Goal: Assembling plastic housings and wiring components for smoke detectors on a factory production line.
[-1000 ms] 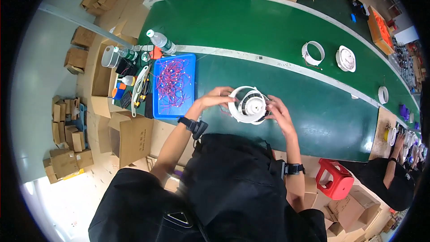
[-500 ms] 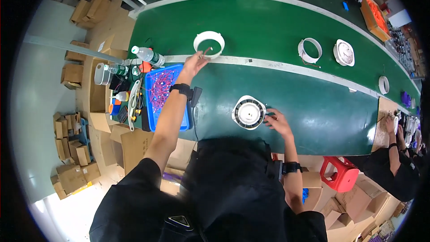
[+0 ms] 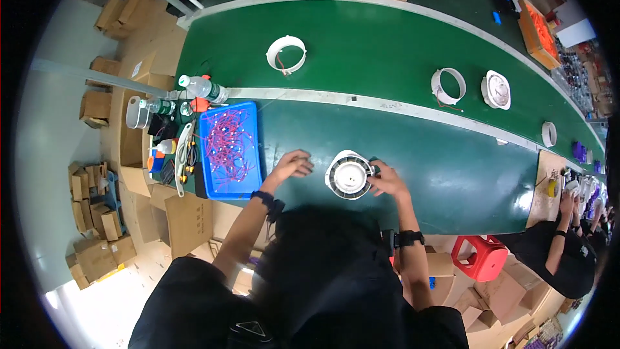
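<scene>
A round white fan unit (image 3: 349, 176), with dark vanes around a white hub and a squarish flange, lies on the green worktop in front of me. My right hand (image 3: 387, 181) grips its right edge, thumb and fingers at the rim. To the left of the fan, my left hand (image 3: 292, 165) hovers over the worktop, holding nothing, its fingers loosely bent and apart. Beyond it, a white ring (image 3: 271, 56) with a short reddish wire rests on the far green belt. A blue tray (image 3: 252, 116) of tangled pink-red wires with white connectors sits beyond my left wrist.
Left of the tray are plastic bottles (image 3: 205, 89), cables and small tools. Another white ring (image 3: 436, 84) and a white fan housing (image 3: 496, 89) are on the belt. A red stool (image 3: 481, 258) stands below the bench; a co-worker (image 3: 560, 252) works at far right.
My left hand has let go of the white ring's wire and come back toward the fan; the ring stays on the belt. My right hand has closed on the fan's edge.
</scene>
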`<state>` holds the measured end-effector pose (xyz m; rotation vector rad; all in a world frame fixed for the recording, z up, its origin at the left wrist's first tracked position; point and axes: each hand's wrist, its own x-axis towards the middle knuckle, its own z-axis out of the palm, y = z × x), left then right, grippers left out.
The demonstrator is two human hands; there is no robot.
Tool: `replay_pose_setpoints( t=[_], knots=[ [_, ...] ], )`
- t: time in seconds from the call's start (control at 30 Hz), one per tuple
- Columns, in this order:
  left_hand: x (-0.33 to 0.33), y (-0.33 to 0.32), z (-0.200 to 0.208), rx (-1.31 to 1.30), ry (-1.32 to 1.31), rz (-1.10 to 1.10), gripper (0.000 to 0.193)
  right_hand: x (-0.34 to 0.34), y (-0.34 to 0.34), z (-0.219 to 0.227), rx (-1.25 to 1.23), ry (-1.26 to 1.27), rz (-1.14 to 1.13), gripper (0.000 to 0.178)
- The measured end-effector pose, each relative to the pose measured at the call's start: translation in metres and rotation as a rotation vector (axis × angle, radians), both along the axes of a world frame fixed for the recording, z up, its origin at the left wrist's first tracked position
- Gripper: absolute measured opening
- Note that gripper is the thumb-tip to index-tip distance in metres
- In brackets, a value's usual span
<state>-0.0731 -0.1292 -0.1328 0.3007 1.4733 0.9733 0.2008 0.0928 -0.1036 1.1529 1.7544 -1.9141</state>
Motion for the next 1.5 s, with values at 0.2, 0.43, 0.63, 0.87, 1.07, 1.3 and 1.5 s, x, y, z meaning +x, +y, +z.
replay_pose_setpoints(
  t=[0.2,0.43,0.63,0.87,1.07,1.3,1.5],
  knots=[
    [-0.005,-0.046,-0.004,-0.004,-0.08,0.099,0.03,-0.008,0.006,-0.005,-0.218,0.087,-0.004,0.055],
    [-0.007,-0.037,-0.001,-0.063,-0.066,0.137,0.025,-0.039,0.036,-0.011,-0.202,0.112,-0.344,0.063],
    [-0.01,-0.044,-0.009,-0.019,-0.127,0.134,0.025,-0.107,0.061,-0.015,-0.211,0.471,-0.892,0.066],
    [-0.005,-0.04,-0.008,-0.007,-0.068,0.165,0.024,-0.088,0.049,-0.045,-0.021,0.275,-0.093,0.032],
    [0.003,-0.046,-0.009,0.016,-0.011,0.193,0.022,-0.017,0.028,-0.051,-0.28,0.23,-0.367,0.036],
    [0.031,-0.102,0.0,-0.068,0.179,0.106,0.027,-0.001,0.03,-0.029,-0.118,0.181,-0.39,0.026],
    [0.097,-0.23,-0.001,-0.192,0.349,0.426,0.025,-0.011,0.056,-0.063,0.08,0.253,-0.041,0.03]
  ],
)
